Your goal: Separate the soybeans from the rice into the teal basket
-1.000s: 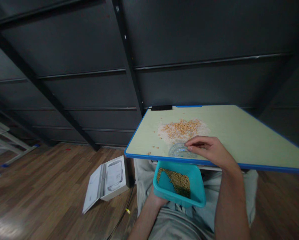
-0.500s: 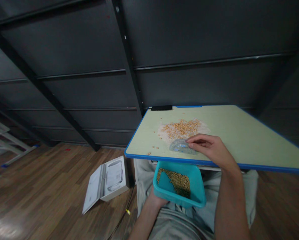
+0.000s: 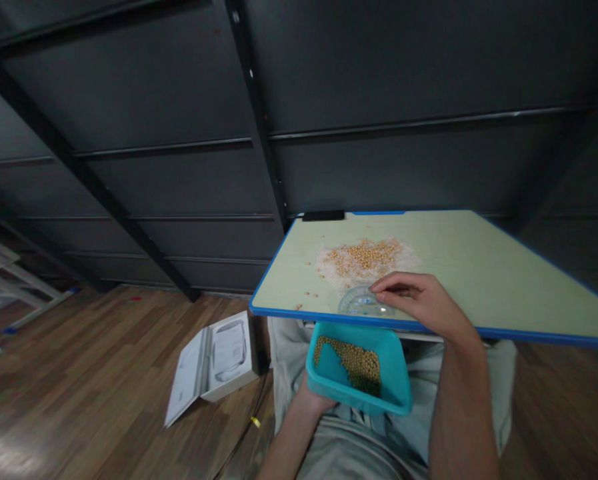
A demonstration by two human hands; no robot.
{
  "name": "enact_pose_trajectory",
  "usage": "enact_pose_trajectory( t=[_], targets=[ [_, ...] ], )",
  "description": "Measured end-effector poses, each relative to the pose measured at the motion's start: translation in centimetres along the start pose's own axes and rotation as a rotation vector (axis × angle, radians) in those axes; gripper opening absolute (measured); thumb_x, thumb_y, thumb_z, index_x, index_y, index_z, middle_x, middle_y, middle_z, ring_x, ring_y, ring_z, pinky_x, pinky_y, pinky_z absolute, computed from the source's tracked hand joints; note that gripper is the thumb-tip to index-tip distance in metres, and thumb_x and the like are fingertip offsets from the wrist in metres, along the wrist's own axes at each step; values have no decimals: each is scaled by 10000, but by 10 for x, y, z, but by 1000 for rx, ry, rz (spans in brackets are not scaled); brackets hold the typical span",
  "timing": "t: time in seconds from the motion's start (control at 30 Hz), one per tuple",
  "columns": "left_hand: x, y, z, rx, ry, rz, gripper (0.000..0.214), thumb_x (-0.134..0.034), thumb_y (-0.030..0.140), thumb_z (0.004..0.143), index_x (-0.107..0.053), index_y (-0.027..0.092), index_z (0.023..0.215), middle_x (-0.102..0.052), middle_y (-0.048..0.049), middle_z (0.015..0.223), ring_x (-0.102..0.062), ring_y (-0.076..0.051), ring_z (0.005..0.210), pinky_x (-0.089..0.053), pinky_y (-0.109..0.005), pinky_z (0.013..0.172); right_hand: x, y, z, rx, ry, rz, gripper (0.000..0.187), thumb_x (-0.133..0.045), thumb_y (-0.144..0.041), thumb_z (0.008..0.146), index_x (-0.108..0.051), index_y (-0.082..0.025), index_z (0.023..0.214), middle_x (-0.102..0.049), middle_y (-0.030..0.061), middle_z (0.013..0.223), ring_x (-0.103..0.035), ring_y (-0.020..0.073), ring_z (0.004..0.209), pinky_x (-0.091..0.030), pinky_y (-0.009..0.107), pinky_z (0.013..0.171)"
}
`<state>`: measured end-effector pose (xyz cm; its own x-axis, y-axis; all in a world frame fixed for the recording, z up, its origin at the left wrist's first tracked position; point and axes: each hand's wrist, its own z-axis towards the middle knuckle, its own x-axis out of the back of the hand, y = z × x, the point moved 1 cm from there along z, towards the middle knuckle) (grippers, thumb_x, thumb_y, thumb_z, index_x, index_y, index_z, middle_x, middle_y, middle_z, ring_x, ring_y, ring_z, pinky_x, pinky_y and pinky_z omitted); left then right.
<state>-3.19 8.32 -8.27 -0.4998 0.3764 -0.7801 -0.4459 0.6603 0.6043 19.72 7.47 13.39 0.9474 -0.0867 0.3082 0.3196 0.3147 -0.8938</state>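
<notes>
Pinched in the fingers of my right hand (image 3: 419, 300) is a clear plastic protractor (image 3: 361, 301), low over the near edge of the pale table (image 3: 503, 273). Just beyond it lies a pile of yellow soybeans (image 3: 366, 255) mixed with white rice-like grains (image 3: 333, 267). A few beans are scattered to the left. Under the table edge, my left hand (image 3: 315, 398) grips the left near side of a turquoise plastic basket (image 3: 396, 373); its fingers are partly hidden beneath. Inside the basket are soybeans (image 3: 361, 363) and some small green beans (image 3: 366, 385).
A flat black object (image 3: 323, 215) sits at the table's far left edge. An open white box (image 3: 231, 357) lies on the wooden floor at left, with a dark cable (image 3: 243, 437) near it. Dark metal panels (image 3: 403, 87) rise behind the table.
The protractor has come slightly toward me and lies closer to the table's near edge, with my right hand shifting a little along with it. The left hand and basket stay put.
</notes>
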Motion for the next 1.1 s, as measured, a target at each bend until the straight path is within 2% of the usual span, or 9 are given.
enact_pose_trajectory(
  t=[0.17,0.33,0.53,0.7,0.9,1.03,1.1],
  targets=[
    [-3,2,-2,-10,15,-37,563,-308,500,942,-787,227,832,-840,-88,995,-674,-317,1200,-492,-541,1061,-2,7,4,-12,106,10,125,-803,-359,816,-836,-249,865,-841,59,931,-776,245,864,-617,411,829],
    [1,2,-3,19,16,-124,530,-320,456,968,-798,239,895,-846,-70,975,-686,-316,1208,-488,-554,1075,-1,10,8,9,220,-43,145,-769,-357,820,-832,-232,854,-839,68,918,-770,245,815,-613,403,773],
    [-1,5,-4,7,-57,-114,464,-391,446,960,-802,232,939,-851,-62,918,-693,-333,1195,-485,-571,1077,0,5,6,47,222,-22,145,-779,-360,839,-844,-240,888,-846,70,982,-786,258,902,-623,412,833],
    [2,5,-5,-47,-124,-67,441,-446,500,947,-800,238,936,-850,-73,870,-714,-336,1153,-494,-563,1082,-4,-4,4,111,255,-111,118,-756,-318,871,-845,-247,899,-845,56,971,-780,245,894,-609,397,823],
    [-2,8,-5,-67,-125,-12,427,-474,531,929,-792,246,902,-840,-79,848,-717,-327,1131,-513,-551,1059,-15,-12,6,145,158,-132,118,-725,-282,910,-838,-249,925,-844,45,985,-771,225,901,-597,366,817],
    [-13,10,-4,-71,-107,68,529,-351,532,959,-775,219,912,-833,-111,926,-701,-331,1150,-520,-577,1028,-26,-11,10,150,66,-110,109,-720,-258,910,-825,-241,933,-843,50,986,-772,225,903,-597,362,816],
    [-20,11,0,-69,-94,97,606,-307,592,956,-765,197,933,-826,-136,960,-697,-341,1138,-525,-590,1008,-33,-11,12,157,33,-103,105,-716,-243,908,-819,-239,921,-843,51,974,-774,224,911,-599,360,825]
  ],
)
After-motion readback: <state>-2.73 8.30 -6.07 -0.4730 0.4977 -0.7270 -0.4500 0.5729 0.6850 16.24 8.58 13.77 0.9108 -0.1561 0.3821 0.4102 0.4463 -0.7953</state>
